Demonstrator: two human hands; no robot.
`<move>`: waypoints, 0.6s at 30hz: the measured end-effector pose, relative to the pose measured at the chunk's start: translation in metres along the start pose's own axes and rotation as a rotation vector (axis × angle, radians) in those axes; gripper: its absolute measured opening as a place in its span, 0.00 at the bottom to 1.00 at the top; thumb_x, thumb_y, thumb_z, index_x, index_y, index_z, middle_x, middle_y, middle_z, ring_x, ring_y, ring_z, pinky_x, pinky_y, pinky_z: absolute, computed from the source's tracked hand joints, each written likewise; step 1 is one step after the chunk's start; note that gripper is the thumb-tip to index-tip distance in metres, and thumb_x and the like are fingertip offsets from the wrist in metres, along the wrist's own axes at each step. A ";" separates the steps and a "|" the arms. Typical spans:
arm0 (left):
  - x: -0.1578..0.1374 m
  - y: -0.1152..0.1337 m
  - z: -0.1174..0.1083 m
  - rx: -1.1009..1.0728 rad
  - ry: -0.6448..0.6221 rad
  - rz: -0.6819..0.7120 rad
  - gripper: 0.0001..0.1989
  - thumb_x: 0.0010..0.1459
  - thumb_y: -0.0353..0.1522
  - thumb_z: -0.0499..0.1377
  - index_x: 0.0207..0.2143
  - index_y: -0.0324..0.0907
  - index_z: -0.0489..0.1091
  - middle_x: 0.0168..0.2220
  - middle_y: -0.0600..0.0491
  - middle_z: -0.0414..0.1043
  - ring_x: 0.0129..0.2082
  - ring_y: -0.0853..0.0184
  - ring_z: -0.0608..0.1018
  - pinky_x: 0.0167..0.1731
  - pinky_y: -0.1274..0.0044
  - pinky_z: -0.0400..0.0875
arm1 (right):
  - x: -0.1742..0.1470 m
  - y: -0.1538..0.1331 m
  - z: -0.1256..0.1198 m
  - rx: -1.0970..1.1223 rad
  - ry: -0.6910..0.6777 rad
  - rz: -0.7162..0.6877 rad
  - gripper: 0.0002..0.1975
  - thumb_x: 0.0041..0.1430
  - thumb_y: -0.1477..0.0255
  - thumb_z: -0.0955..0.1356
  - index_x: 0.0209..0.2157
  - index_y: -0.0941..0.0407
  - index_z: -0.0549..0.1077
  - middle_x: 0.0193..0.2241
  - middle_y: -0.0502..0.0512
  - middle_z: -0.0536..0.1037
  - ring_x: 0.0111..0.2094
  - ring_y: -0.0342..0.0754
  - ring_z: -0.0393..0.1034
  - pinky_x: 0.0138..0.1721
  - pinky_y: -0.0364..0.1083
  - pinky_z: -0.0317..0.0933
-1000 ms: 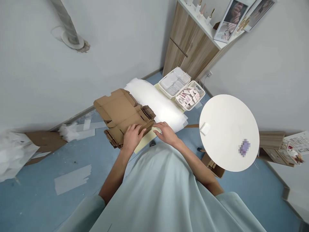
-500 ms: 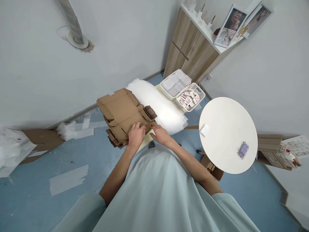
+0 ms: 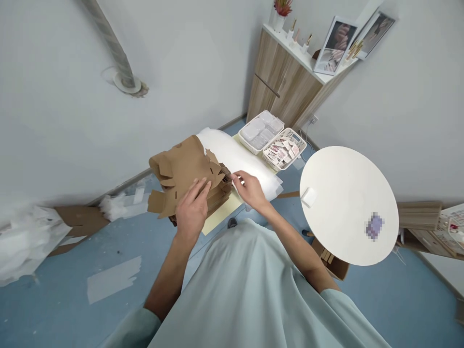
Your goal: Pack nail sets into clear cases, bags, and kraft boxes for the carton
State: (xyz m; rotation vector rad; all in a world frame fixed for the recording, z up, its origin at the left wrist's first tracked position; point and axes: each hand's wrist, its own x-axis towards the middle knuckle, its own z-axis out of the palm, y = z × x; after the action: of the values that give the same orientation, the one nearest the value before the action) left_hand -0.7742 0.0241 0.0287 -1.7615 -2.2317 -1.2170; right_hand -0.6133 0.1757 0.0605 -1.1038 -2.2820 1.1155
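Note:
A stack of flattened cardboard boxes (image 3: 217, 200) lies on the pale yellow surface (image 3: 224, 215) in front of me. Its top flattened cardboard box (image 3: 190, 159) is bent and partly raised, with flaps sticking out at the left. My left hand (image 3: 193, 205) lies on this top piece with fingers stretched out; its thumb is hard to see. At the stack's right end, my right hand (image 3: 250, 187) has thumb and forefinger pinched at the folded cardboard edges. Exactly which layer is between those fingertips cannot be made out.
White sheet material (image 3: 242, 159) lies behind the stack. Beyond it stand a basket of clear plastic boxes (image 3: 250, 148) and a basket of printed packets (image 3: 267, 157). A round white table (image 3: 348, 193) is at right, a wooden cabinet (image 3: 268, 77) at the back.
The top flattened box has lifted and buckled from lying flat. My left hand has shifted left onto it, and my right hand has moved up to the stack's right end.

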 end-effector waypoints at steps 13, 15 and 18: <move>0.050 0.118 0.049 -0.127 -0.174 0.424 0.27 0.76 0.29 0.43 0.70 0.53 0.66 0.64 0.49 0.76 0.70 0.57 0.70 0.62 0.59 0.76 | -0.068 0.013 -0.153 0.121 0.553 0.089 0.17 0.67 0.57 0.69 0.50 0.52 0.73 0.40 0.53 0.84 0.34 0.48 0.77 0.41 0.49 0.72; 0.054 0.146 0.076 -0.186 -0.231 0.473 0.27 0.77 0.29 0.42 0.70 0.53 0.66 0.64 0.50 0.75 0.71 0.57 0.69 0.64 0.59 0.75 | -0.091 0.039 -0.175 0.089 0.620 0.149 0.17 0.67 0.60 0.68 0.53 0.53 0.73 0.41 0.54 0.84 0.34 0.48 0.78 0.40 0.49 0.72; 0.055 0.194 0.126 -0.272 -0.334 0.543 0.28 0.77 0.28 0.42 0.70 0.53 0.67 0.65 0.50 0.74 0.71 0.59 0.69 0.66 0.59 0.73 | -0.131 0.082 -0.210 0.045 0.712 0.264 0.19 0.66 0.64 0.67 0.56 0.52 0.73 0.42 0.56 0.85 0.34 0.49 0.78 0.38 0.49 0.71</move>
State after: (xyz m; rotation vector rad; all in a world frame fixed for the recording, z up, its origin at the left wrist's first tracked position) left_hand -0.5789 0.1511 0.0731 -2.6100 -1.5697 -1.2025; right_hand -0.3635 0.2090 0.1271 -1.5146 -1.5823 0.6876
